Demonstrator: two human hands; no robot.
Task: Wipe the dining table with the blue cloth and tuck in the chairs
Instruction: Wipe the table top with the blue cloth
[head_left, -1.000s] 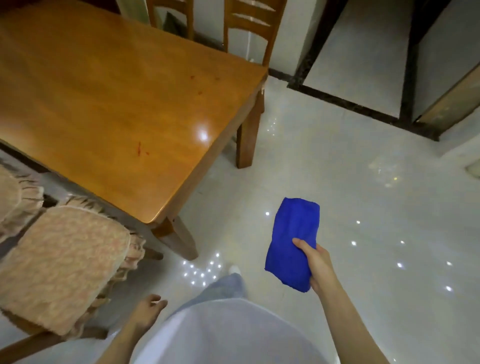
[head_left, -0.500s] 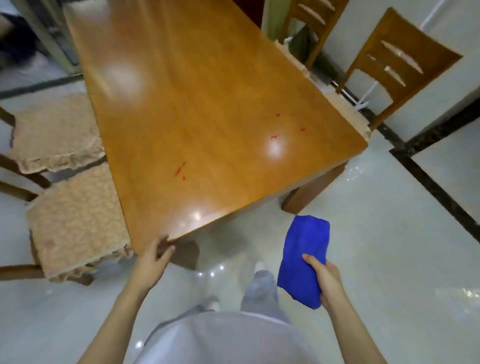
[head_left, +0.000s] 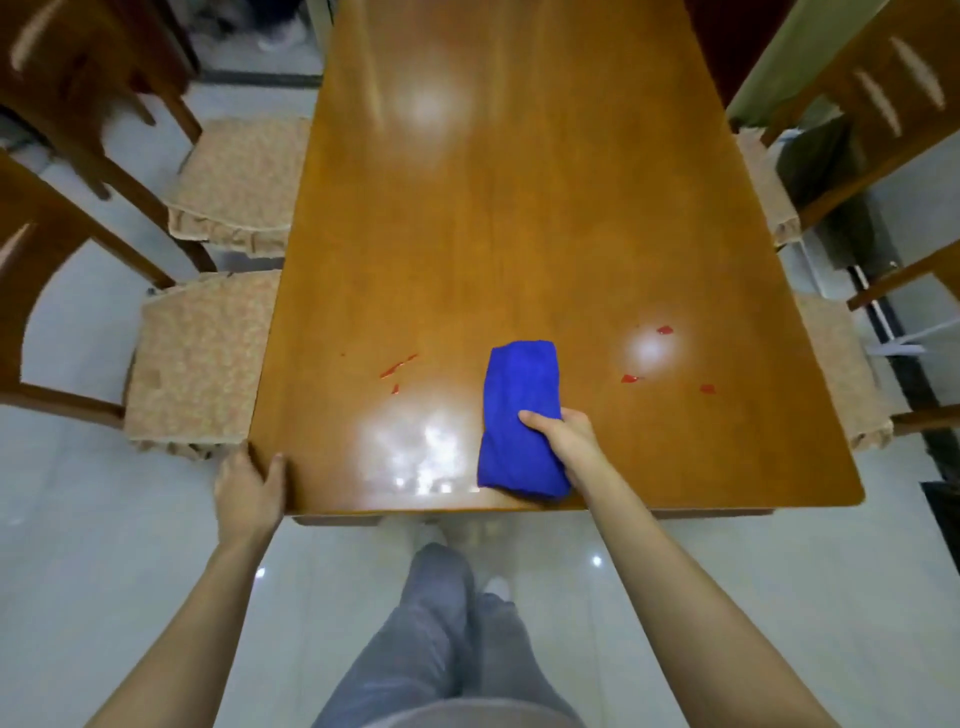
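Observation:
The glossy wooden dining table (head_left: 519, 218) stretches away from me, seen from its near short end. My right hand (head_left: 563, 431) grips the folded blue cloth (head_left: 522, 415), which lies over the near part of the tabletop. My left hand (head_left: 252, 486) holds the table's near left corner, thumb on top. Red smears (head_left: 397, 368) mark the wood left of the cloth, and small red spots (head_left: 665, 330) lie to its right. Two cushioned chairs (head_left: 200, 364) stand pulled out on the left, and two more chairs (head_left: 841, 364) stand on the right.
The floor (head_left: 104, 519) is pale shiny tile. My grey-trousered legs (head_left: 441, 623) stand just before the table's near edge. A dark bag-like shape (head_left: 815, 161) sits behind the right chairs near a wall.
I have turned to face the table's short end. My right hand has brought the cloth from beside the table onto the tabletop. My left hand stays at the near left corner.

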